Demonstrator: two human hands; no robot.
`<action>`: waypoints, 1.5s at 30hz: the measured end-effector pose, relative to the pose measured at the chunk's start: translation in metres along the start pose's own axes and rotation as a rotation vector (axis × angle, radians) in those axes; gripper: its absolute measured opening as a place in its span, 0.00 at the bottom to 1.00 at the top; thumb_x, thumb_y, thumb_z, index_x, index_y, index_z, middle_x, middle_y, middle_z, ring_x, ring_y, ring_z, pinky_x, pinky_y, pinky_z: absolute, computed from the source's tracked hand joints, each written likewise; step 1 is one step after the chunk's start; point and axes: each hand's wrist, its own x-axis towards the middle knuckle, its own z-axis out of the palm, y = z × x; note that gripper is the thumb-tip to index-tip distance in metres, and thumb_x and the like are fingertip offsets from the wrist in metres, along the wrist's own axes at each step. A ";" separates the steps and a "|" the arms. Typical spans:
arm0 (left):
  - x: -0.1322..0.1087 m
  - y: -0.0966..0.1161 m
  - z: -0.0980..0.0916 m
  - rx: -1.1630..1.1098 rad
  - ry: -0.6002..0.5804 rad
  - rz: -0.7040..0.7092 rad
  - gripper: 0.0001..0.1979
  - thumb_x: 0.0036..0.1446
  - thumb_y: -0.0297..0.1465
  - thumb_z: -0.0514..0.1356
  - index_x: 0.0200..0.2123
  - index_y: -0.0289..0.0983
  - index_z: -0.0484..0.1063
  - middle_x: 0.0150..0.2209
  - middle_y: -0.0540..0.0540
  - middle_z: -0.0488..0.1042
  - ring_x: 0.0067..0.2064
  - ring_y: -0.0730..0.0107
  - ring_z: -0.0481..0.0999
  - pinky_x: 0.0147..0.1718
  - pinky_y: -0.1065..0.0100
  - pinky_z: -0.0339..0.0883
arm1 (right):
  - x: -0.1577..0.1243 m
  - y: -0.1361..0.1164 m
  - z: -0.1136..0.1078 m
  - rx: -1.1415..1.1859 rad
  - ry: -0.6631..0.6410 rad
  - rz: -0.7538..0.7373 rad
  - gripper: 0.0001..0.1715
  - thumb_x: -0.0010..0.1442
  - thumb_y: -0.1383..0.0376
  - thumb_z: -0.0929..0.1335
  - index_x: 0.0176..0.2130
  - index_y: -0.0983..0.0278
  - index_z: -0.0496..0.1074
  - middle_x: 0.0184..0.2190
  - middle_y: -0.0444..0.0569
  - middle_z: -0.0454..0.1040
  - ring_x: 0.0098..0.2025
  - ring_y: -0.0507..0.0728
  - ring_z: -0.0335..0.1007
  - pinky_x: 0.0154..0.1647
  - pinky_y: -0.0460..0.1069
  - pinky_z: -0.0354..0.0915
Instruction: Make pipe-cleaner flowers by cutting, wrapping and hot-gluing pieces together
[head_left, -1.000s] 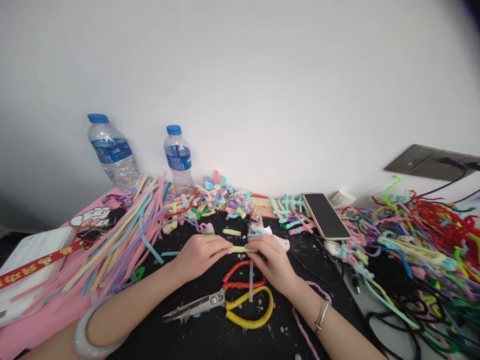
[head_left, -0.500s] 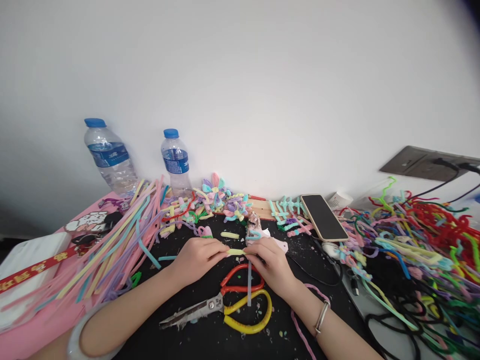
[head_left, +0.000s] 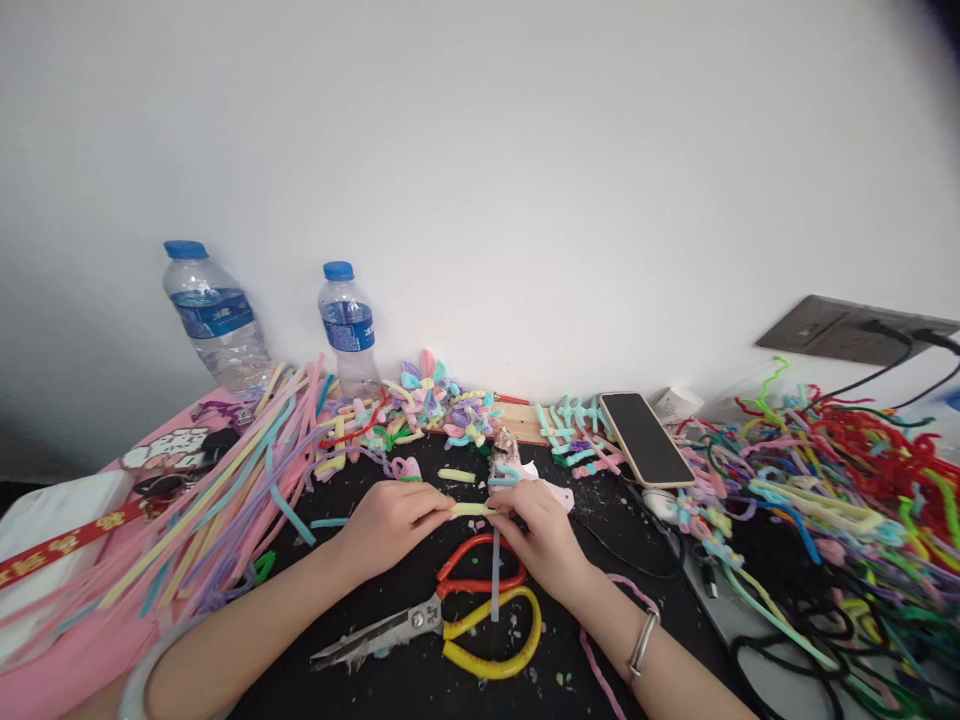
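Note:
My left hand (head_left: pixel 401 525) and my right hand (head_left: pixel 536 525) pinch the two ends of a short pale-yellow pipe cleaner (head_left: pixel 471 509), held level between them. A translucent stick (head_left: pixel 495 585) extends from beneath my right hand, over the scissors' handles. Just beyond that hand sits a stained brownish-and-white object (head_left: pixel 506 445), partly covered, its kind unclear. Another short yellow pipe cleaner (head_left: pixel 456 475) lies loose behind my fingers. Scissors (head_left: pixel 418 620) with one red and one yellow handle rest in front of my hands, untouched.
Long pastel pipe cleaners (head_left: pixel 217 480) are heaped at left, a tangled colourful pile (head_left: pixel 847 500) at right. Along the wall are two water bottles (head_left: pixel 349 325), pipe-cleaner flowers (head_left: pixel 425 380) and a phone (head_left: pixel 646 440). Cables run to the wall socket (head_left: pixel 847 328).
The view has shifted slightly. Both hands keep their pinch on the yellow pipe cleaner, with hardly any movement.

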 end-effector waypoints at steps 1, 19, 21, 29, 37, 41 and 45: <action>0.000 0.000 0.000 0.003 0.003 -0.001 0.11 0.65 0.31 0.55 0.34 0.36 0.76 0.29 0.48 0.80 0.30 0.70 0.79 0.30 0.72 0.70 | 0.000 0.000 0.000 0.004 -0.001 0.005 0.09 0.67 0.63 0.63 0.37 0.63 0.70 0.27 0.46 0.73 0.32 0.55 0.69 0.34 0.49 0.63; -0.003 0.001 0.000 -0.022 -0.025 -0.046 0.08 0.63 0.29 0.57 0.34 0.35 0.76 0.29 0.48 0.80 0.30 0.70 0.79 0.30 0.72 0.68 | 0.000 -0.001 0.001 0.030 -0.025 0.022 0.07 0.66 0.65 0.64 0.36 0.63 0.69 0.29 0.46 0.73 0.33 0.55 0.69 0.34 0.49 0.62; -0.003 0.001 0.000 -0.022 -0.031 -0.056 0.08 0.63 0.28 0.58 0.33 0.35 0.76 0.29 0.48 0.79 0.30 0.70 0.78 0.30 0.72 0.68 | 0.000 -0.001 0.001 0.032 -0.025 0.028 0.06 0.66 0.66 0.64 0.36 0.63 0.69 0.29 0.45 0.73 0.32 0.55 0.68 0.34 0.49 0.62; -0.003 0.000 0.001 -0.024 -0.036 -0.068 0.08 0.62 0.28 0.58 0.33 0.35 0.76 0.29 0.49 0.79 0.29 0.71 0.78 0.30 0.72 0.67 | -0.001 -0.002 0.001 0.049 -0.029 0.049 0.03 0.62 0.71 0.67 0.36 0.65 0.70 0.29 0.46 0.73 0.33 0.55 0.69 0.35 0.49 0.63; -0.003 0.000 0.001 -0.022 -0.036 -0.074 0.09 0.63 0.28 0.57 0.32 0.36 0.76 0.29 0.49 0.79 0.30 0.71 0.78 0.30 0.72 0.67 | -0.001 -0.001 0.001 0.054 -0.028 0.055 0.03 0.62 0.71 0.66 0.36 0.64 0.71 0.29 0.46 0.74 0.33 0.56 0.70 0.36 0.50 0.63; -0.002 0.000 0.001 -0.021 -0.030 -0.069 0.09 0.63 0.28 0.57 0.31 0.36 0.76 0.28 0.49 0.79 0.29 0.71 0.78 0.29 0.72 0.67 | -0.001 -0.002 0.001 0.054 -0.038 0.062 0.04 0.63 0.71 0.66 0.36 0.65 0.71 0.29 0.47 0.73 0.33 0.56 0.69 0.35 0.50 0.63; -0.003 0.001 0.000 -0.012 -0.025 -0.057 0.10 0.63 0.30 0.57 0.31 0.36 0.76 0.27 0.49 0.79 0.28 0.71 0.78 0.28 0.72 0.67 | -0.001 -0.002 0.002 0.050 -0.041 0.061 0.05 0.64 0.69 0.65 0.36 0.64 0.70 0.28 0.46 0.73 0.33 0.56 0.69 0.35 0.50 0.64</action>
